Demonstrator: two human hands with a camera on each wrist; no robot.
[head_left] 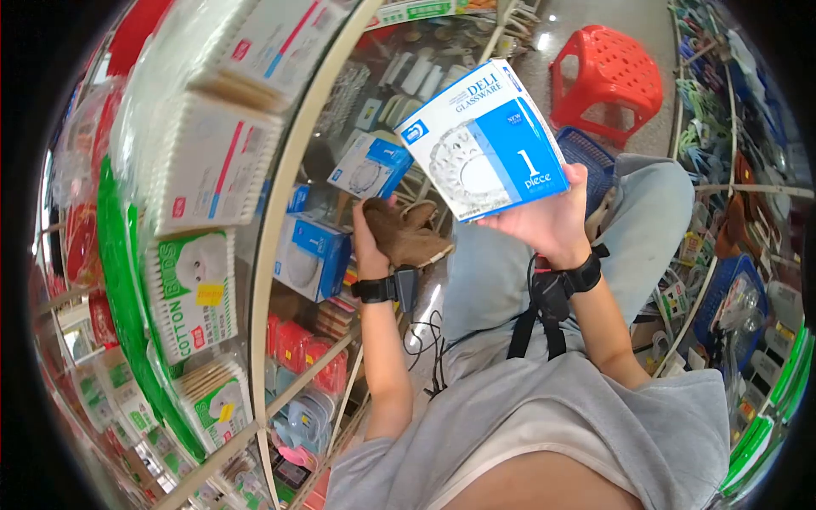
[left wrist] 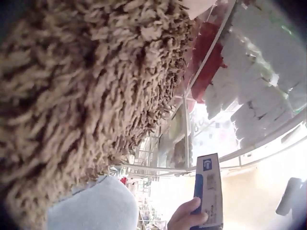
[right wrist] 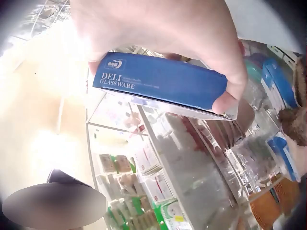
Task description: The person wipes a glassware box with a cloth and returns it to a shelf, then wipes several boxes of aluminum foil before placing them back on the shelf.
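Note:
My right hand (head_left: 552,223) grips a white and blue glassware box (head_left: 484,140) by its lower edge. The box is tilted, its front with the printed glass dish facing up toward my head. In the right wrist view its blue side (right wrist: 163,79) shows, with the thumb and fingers wrapped round it. Lower and to the left, my left hand (head_left: 367,242) holds a bunched brown shaggy cloth (head_left: 408,231). The pile of that cloth (left wrist: 91,91) fills much of the left wrist view and hides the fingers there.
More glassware boxes stand on the shelf beside the left hand, one upper (head_left: 371,166) and one lower (head_left: 311,255). Cotton bud packs (head_left: 195,293) line the shelf at left. Ahead are a red plastic stool (head_left: 605,81) and a blue basket (head_left: 586,153).

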